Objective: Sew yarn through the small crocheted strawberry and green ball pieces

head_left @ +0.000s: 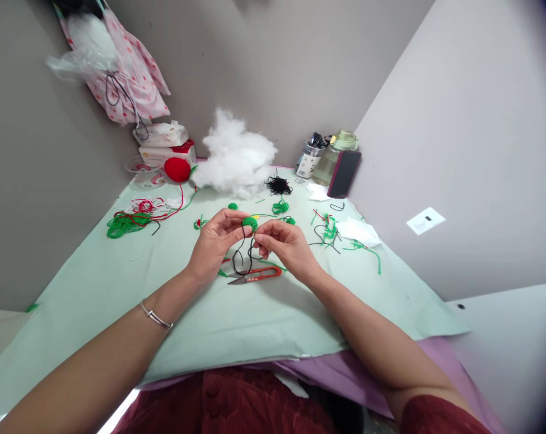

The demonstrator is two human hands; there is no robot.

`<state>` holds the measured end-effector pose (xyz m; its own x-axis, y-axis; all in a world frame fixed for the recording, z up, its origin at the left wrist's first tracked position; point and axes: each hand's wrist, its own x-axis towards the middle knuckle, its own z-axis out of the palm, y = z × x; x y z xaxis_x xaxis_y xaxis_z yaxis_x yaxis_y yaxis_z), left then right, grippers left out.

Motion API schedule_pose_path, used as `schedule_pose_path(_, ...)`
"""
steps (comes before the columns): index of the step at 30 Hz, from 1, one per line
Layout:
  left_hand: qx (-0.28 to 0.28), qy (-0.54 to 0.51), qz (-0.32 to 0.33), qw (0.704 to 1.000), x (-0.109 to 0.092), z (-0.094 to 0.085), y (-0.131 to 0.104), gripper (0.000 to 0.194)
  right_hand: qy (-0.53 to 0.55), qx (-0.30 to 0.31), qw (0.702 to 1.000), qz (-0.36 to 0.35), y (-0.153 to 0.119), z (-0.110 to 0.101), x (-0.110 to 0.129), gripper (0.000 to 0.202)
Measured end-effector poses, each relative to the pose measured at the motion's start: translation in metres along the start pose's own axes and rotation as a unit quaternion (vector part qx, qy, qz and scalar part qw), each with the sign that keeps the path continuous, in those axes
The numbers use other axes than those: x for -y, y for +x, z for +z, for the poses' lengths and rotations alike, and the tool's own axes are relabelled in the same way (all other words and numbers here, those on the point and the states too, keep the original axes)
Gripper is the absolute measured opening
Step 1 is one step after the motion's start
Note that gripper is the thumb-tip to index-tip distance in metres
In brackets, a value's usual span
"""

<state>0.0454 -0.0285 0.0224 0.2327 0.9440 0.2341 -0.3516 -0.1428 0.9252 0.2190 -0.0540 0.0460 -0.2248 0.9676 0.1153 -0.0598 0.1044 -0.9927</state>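
So the left hand [216, 238] has a green ball [250, 223] pinched in its fingertips, over mid-table [209, 337]. Right hand [288, 244] is just right of it (honestly can't tell if it's gripping anything). Black thread [251, 256] dangles on the near side, by the orange snips [268, 273]. White fluff [236, 157] sits far back.

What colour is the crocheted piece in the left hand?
Green; the crocheted piece shows in the head view, the only one.

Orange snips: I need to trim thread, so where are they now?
In the head view, the orange snips lie centrally on the pale green tablecloth, below the green ball in the left hand.
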Motion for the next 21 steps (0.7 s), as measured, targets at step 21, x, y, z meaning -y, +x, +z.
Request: schedule_pose_path(21, 0.018, 0.135, 0.072, 0.988, 0.0091, -0.0032, 0.0001, 0.018, 0.037, -0.008, 0.998, 0.045, 0.0025, -0.0086, -0.0018, 0.033)
